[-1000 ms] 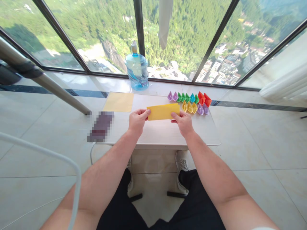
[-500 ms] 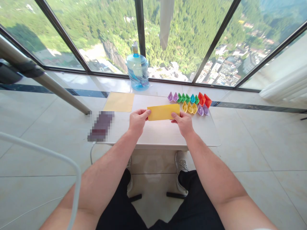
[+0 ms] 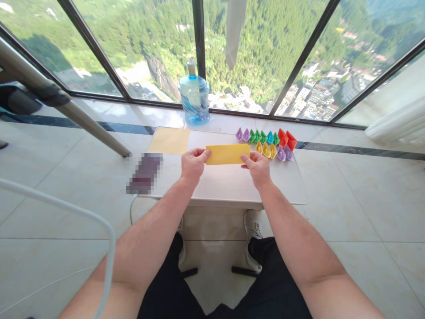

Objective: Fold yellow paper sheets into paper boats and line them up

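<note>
A yellow sheet of paper (image 3: 227, 154), apparently folded into a long rectangle, is held up level above the white table (image 3: 222, 188). My left hand (image 3: 193, 165) pinches its left end between thumb and fingers. At the opposite end my right hand (image 3: 257, 167) is closed on the paper, thumb on top and the other fingers partly hidden beneath. Just beyond the right hand stand several folded paper boats in rows: yellow boats (image 3: 266, 150), green boats (image 3: 258, 136), purple boats (image 3: 284, 153) and red boats (image 3: 287, 139).
A pale yellow sheet (image 3: 170, 141) lies flat at the table's back left. Nearer sits a pixelated dark object (image 3: 145, 173) with a cable beside it. A blue water jug (image 3: 195, 99) stands behind the table by the window. A metal pole (image 3: 89, 122) slants down at left.
The view has shifted slightly, so the scene sits a little further right. The yellow paper is now slightly more level. Both hands keep their grip on it.
</note>
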`<state>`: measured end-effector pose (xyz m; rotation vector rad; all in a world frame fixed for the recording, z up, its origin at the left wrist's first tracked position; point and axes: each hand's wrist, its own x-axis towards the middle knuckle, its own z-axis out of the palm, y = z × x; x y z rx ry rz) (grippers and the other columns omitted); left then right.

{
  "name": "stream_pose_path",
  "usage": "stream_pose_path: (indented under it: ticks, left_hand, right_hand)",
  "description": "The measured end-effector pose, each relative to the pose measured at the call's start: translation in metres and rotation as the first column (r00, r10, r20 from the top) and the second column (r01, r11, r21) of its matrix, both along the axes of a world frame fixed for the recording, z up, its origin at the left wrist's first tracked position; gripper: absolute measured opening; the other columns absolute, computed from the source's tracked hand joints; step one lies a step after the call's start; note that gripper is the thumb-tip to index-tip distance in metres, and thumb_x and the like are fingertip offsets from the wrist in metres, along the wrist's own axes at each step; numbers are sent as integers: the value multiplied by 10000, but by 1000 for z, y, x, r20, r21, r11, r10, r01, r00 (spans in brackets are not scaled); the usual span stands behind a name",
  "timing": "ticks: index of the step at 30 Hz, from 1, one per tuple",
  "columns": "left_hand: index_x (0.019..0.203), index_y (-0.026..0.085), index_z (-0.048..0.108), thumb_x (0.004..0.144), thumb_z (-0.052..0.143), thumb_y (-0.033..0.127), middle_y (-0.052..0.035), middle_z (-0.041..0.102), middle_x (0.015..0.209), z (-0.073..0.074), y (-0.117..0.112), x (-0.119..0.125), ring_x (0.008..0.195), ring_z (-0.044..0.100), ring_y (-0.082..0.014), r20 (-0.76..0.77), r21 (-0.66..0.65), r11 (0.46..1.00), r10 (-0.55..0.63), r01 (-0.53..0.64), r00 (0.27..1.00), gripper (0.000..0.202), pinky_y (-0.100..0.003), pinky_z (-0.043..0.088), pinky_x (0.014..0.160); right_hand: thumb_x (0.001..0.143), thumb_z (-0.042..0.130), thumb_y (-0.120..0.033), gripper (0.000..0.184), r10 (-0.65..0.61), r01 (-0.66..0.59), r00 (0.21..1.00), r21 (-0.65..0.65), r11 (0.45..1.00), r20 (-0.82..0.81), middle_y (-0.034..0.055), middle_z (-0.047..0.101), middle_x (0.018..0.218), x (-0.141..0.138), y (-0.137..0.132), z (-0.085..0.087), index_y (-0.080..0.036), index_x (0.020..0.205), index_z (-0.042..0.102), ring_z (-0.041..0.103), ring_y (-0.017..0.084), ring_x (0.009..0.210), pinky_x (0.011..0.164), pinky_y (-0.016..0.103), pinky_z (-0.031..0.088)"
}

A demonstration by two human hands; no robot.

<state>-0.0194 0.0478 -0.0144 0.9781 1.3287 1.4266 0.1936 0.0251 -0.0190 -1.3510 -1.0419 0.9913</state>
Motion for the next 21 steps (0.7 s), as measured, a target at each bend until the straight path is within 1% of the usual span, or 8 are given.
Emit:
stream_pose_path:
  ticks: [3, 5, 7, 9, 11, 14, 17, 21]
  left_hand:
    - [690, 173, 748, 659, 818, 382, -13, 677, 645, 12, 1, -1, 633, 582, -153, -165, 93, 995, -24, 40, 986, 223, -274, 434, 616]
    - [683, 175, 749, 664, 820, 378, -19, 688, 654, 20, 1, 0, 638, 596, -162, -193, 111, 987, -96, 119, 976, 216, -272, 440, 612]
    - [674, 175, 752, 659, 826, 377, -19, 691, 652, 26, -1, 3, 627, 587, -159, -221, 111, 969, -193, 221, 956, 216, -266, 431, 595]
    - [659, 172, 756, 652, 832, 380, -14, 676, 620, 28, -3, 6, 592, 555, -147, -264, 90, 941, -293, 326, 919, 222, -255, 397, 557]
    - [643, 167, 758, 639, 841, 387, -13, 656, 583, 28, -4, 8, 558, 525, -135, -292, 57, 913, -372, 405, 881, 235, -248, 358, 521]
    - [629, 164, 760, 609, 861, 404, -17, 652, 570, 25, -5, 7, 542, 512, -127, -290, 24, 885, -439, 465, 850, 262, -243, 339, 499]
    - [621, 170, 757, 578, 884, 417, -13, 649, 566, 24, -6, 6, 542, 507, -125, -263, 10, 877, -462, 481, 847, 281, -241, 336, 496]
    - [641, 157, 753, 556, 905, 447, -25, 659, 598, 25, -7, 6, 568, 539, -135, -161, -12, 890, -452, 456, 877, 339, -251, 384, 533]
  right_hand:
    - [727, 811, -474, 546, -118, 54, 944, 208, 977, 309, 109, 695, 1287, 0, 3, 16, -221, 1196, 690, 660, 274, 1141, 949, 453, 563]
    - [766, 797, -406, 482, -95, -67, 879, 319, 945, 467, 103, 666, 1361, -1, 3, 30, -242, 1210, 708, 578, 294, 1294, 1103, 494, 463]
    - [779, 794, -385, 389, 2, -211, 829, 309, 927, 559, 82, 711, 1288, -5, 3, 42, -256, 1144, 754, 590, 291, 1281, 1156, 490, 412]
    - [779, 791, -390, 328, 135, -311, 801, 213, 926, 583, 67, 762, 1162, -10, 3, 50, -257, 1078, 786, 664, 285, 1143, 1069, 460, 479]
    - [781, 774, -386, 239, 260, -374, 792, 104, 921, 552, 50, 791, 1002, -14, 3, 53, -242, 967, 810, 706, 249, 936, 891, 388, 544]
    - [776, 737, -370, 185, 381, -429, 776, -22, 903, 503, 21, 746, 727, -16, 2, 52, -196, 784, 801, 643, 173, 669, 618, 279, 479]
    - [747, 732, -385, 226, 402, -421, 792, -66, 905, 459, -5, 662, 585, -16, 2, 52, -171, 682, 764, 554, 124, 556, 507, 239, 374]
    - [717, 743, -402, 243, 352, -346, 846, -90, 934, 400, -7, 645, 574, -17, 2, 51, -173, 637, 730, 545, 125, 550, 494, 241, 368]
